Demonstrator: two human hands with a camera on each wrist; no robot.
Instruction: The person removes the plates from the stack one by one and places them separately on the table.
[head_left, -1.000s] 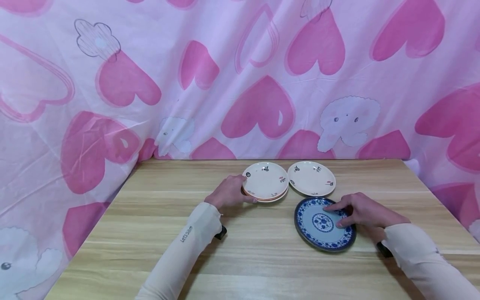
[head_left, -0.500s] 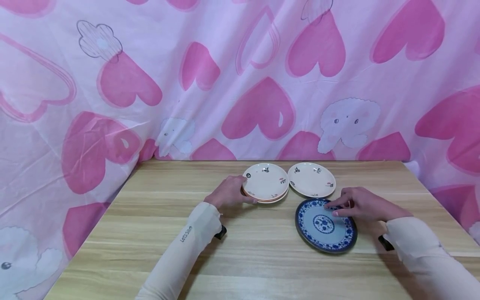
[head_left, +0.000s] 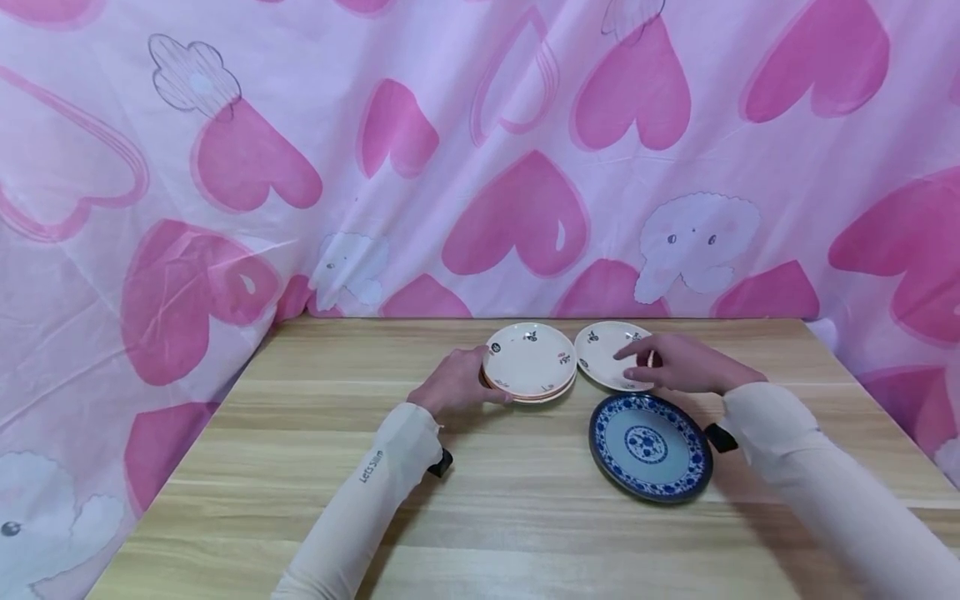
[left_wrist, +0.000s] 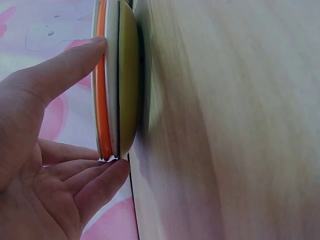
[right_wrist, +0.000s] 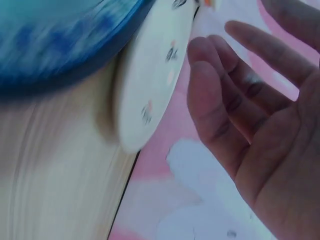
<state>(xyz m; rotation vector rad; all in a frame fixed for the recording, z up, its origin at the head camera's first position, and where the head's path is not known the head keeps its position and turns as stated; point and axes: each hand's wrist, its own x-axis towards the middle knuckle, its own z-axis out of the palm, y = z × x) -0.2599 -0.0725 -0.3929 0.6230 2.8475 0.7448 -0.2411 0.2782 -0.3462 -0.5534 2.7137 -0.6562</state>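
My left hand (head_left: 454, 383) holds the left rim of a stack of plates (head_left: 531, 358), thumb and fingertips on its edge. In the left wrist view the stack (left_wrist: 114, 90) shows an orange layer among pale ones and a yellowish bottom. Over the right part of a single white plate (head_left: 600, 354) with small dark motifs hovers my right hand (head_left: 686, 363), fingers loosely bent and holding nothing; it covers that part in the head view. In front of this plate lies a blue-and-white patterned plate (head_left: 651, 454) with a dark blue rim, close below my right wrist.
The plates stand on a light wood-grain table (head_left: 510, 525), near its back edge. Behind and beside it hangs a pink cloth (head_left: 517, 225) with hearts and cartoon figures. A small black device (head_left: 720, 437) shows at my right wrist.
My right hand has left the blue-and-white plate, where its fingers were on the face, and moved back and left over the white plate. The left hand stays at the stack.
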